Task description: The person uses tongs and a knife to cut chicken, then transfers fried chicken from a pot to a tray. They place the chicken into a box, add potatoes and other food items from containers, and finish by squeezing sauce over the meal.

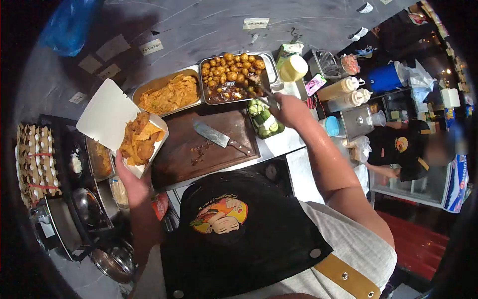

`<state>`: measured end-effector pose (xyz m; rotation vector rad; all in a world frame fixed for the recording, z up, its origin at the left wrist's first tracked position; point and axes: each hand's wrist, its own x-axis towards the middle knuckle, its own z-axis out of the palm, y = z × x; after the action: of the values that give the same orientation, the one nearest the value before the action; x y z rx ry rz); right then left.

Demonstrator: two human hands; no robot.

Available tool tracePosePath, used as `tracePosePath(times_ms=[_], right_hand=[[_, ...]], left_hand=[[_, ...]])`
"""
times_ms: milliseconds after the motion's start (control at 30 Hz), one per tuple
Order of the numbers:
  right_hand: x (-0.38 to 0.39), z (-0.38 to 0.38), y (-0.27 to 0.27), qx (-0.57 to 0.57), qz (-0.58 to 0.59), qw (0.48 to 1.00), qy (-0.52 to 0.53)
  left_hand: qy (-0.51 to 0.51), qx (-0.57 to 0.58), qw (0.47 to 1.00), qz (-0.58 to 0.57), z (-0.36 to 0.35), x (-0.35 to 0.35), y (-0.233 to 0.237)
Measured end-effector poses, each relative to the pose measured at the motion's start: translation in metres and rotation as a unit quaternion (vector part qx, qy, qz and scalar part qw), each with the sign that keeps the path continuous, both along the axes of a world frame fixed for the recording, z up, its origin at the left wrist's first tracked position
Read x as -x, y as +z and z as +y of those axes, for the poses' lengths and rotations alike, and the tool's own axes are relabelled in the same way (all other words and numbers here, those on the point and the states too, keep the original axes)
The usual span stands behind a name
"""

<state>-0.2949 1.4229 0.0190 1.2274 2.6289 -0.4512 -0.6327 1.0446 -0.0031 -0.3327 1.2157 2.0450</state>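
My left hand [133, 177] is closed round the underside of an open white takeaway box [102, 107], its lid tilted up and back. Orange-brown sauced pieces and flat chips of food [139, 137] fill the box. On the other side, my right hand [293, 110] grips the handle of a metal serving spoon [267, 91]; its far end dips into small glazed potatoes [231, 70] in a metal tray [203, 82]. Below that hand, a container of sliced cucumber [265, 119] sits at the tray's near corner.
A knife [219, 137] lies on a dark wooden cutting board [174, 159]. Behind it stands a tray of orange sliced food [172, 92]. Egg cartons [37, 159] are stacked far left. Sauce bottles [343, 89] stand at right, where another person [403, 149] works.
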Motion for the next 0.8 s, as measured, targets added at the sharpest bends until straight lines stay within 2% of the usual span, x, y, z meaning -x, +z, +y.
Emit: tracePosePath(times_ms=[67,233,367,433,500,533,567,633,667,733,800], right_hand=[[-0.009,0.000,0.014,0.023,0.024,0.999,0.000],[-0.021,0.033,0.017,0.005,0.046,0.999,0.002],[-0.019,0.068,-0.015,-0.010,0.061,0.997,0.036],[-0.031,0.086,0.004,0.079,0.074,0.990,0.092],[-0.041,0.091,0.035,0.035,0.013,0.994,0.098],[-0.043,0.097,0.044,0.043,-0.003,0.993,0.112],[-0.044,0.105,0.047,0.050,-0.020,0.991,0.125],[-0.039,0.114,0.032,0.015,-0.022,0.990,0.137],[-0.032,0.113,0.029,0.013,-0.025,0.988,0.152],[-0.023,0.116,0.003,-0.028,0.001,0.981,0.194],[-0.015,0.114,-0.018,-0.007,0.011,0.981,0.191]], left_hand=[[0.008,-0.047,0.999,0.008,0.007,-0.012,-0.003],[0.084,0.015,0.996,-0.033,0.034,-0.044,0.013],[0.071,-0.021,0.997,-0.017,0.042,-0.065,0.013],[0.065,-0.031,0.997,-0.011,0.042,-0.071,0.011],[0.002,-0.061,0.998,0.001,0.036,-0.076,-0.001],[-0.038,0.009,0.976,0.214,0.038,-0.099,-0.005],[-0.040,-0.075,0.996,-0.003,0.040,-0.085,-0.015],[-0.059,-0.036,0.997,-0.022,0.060,-0.111,-0.001],[-0.126,-0.120,0.984,-0.038,0.057,-0.109,-0.017],[-0.157,-0.132,0.978,-0.041,0.075,-0.123,-0.017],[-0.166,-0.148,0.974,-0.038,0.087,-0.130,-0.020]])
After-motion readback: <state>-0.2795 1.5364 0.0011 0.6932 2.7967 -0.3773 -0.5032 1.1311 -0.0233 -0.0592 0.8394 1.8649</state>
